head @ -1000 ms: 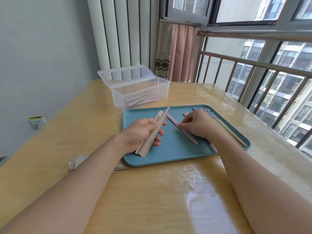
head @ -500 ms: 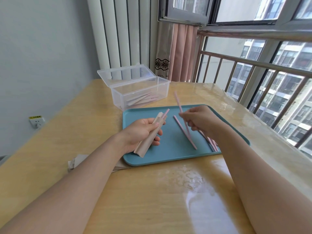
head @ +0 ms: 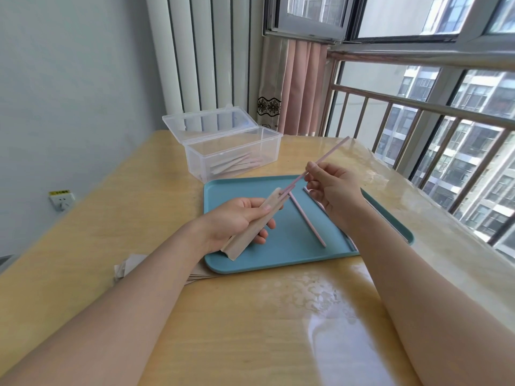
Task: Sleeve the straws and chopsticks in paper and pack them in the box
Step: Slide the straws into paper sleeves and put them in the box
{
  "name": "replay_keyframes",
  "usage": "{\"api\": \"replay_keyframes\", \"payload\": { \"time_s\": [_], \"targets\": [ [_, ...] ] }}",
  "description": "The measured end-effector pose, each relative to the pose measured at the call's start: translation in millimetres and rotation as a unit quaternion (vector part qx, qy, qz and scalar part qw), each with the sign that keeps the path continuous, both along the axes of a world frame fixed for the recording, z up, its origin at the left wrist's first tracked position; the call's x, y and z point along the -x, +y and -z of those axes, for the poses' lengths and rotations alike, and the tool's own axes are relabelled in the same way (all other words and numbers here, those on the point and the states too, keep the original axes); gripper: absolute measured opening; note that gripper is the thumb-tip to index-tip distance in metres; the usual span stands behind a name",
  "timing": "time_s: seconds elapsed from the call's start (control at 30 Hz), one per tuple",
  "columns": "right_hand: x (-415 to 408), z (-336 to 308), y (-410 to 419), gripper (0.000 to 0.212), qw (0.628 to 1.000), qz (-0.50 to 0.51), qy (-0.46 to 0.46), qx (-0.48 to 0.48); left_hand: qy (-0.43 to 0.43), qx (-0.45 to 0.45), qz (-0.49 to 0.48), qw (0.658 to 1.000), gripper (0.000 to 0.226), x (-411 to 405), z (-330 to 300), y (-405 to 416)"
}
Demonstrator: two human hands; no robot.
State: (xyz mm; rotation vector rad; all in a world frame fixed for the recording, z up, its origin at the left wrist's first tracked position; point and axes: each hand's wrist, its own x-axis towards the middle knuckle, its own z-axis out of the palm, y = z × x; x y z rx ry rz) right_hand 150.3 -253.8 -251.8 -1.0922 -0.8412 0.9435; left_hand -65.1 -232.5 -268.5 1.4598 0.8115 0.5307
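While left hand [head: 237, 221] holds sleeve [head: 255, 222] | straw [head: 324, 160] tip at its mouth

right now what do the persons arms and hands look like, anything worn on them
Both forearms are bare from the bottom of the picture to the wrists; no sleeve shows. The left hand and the right hand wear no gloves, and no watch, bracelet or ring can be seen. No markings show on either arm. Above the elbows nothing is in view.

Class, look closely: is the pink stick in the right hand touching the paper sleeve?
Touching. In the head view the pink stick's lower tip meets the paper sleeve's open top.
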Motion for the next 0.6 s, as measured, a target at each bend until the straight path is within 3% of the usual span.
{"api": "replay_keyframes", "payload": {
  "time_s": [0.17, 0.43, 0.6],
  "targets": [
    [0.3, 4.0, 1.9, 0.015, 0.998, -0.02, -0.049, 0.044, -0.002, 0.002, 0.007, 1.0, 0.028, 0.3, 0.3, 0.2],
    [12.5, 11.6, -2.4, 0.007, 0.982, -0.146, -0.073, 0.094, 0.002, -0.006, -0.009, 1.0, 0.032, -0.3, -0.3, -1.0],
    [6.9, 8.6, 4.4, 0.059, 0.996, 0.033, -0.088, 0.007, 0.012, 0.0, -0.009, 1.0, 0.032, 0.3, -1.6, -0.5]
  ]
}}
